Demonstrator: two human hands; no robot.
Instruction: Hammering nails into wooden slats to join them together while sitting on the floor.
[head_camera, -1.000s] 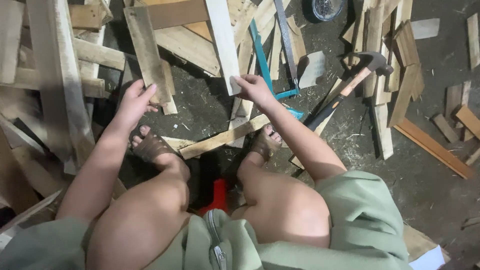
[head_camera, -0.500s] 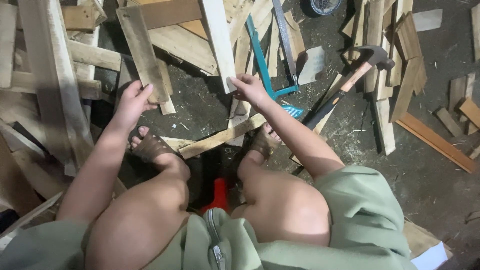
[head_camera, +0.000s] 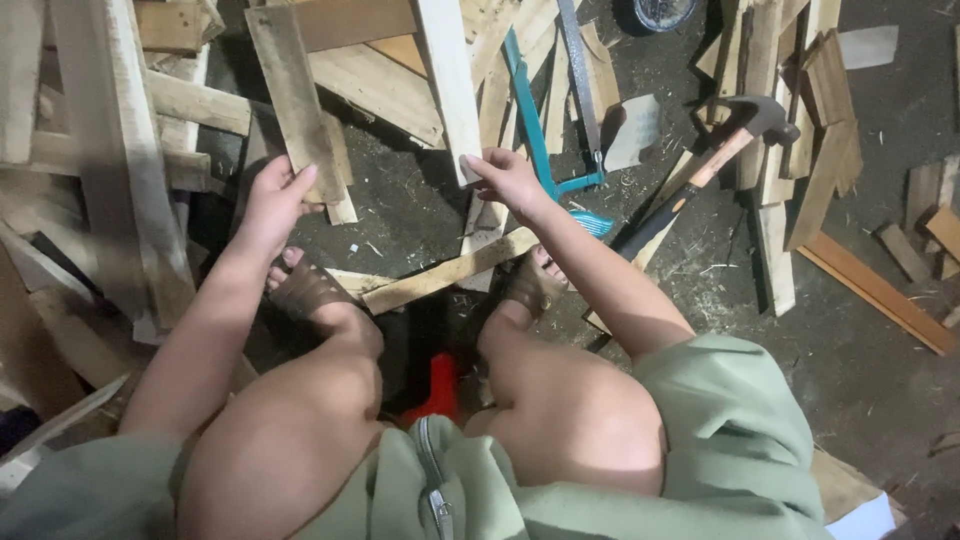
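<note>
A grey plank (head_camera: 296, 100) is held at its lower end by the left hand (head_camera: 272, 203), fingers curled around its edge; the plank slants up and away over the scrap pile at the floor's far left. A pale slat (head_camera: 449, 80) is pinched at its lower end by the right hand (head_camera: 508, 178), thumb and fingers closed on it; the slat runs up to the far edge. Just beside the right hand, a teal saw (head_camera: 540, 130) lies on the floor. A hammer (head_camera: 715, 160) lies further right, head pointing away, well apart from the hand. A short board (head_camera: 450, 270) is laid across between the two sandalled feet. A red stool (head_camera: 437, 390) is seen between the knees.
</note>
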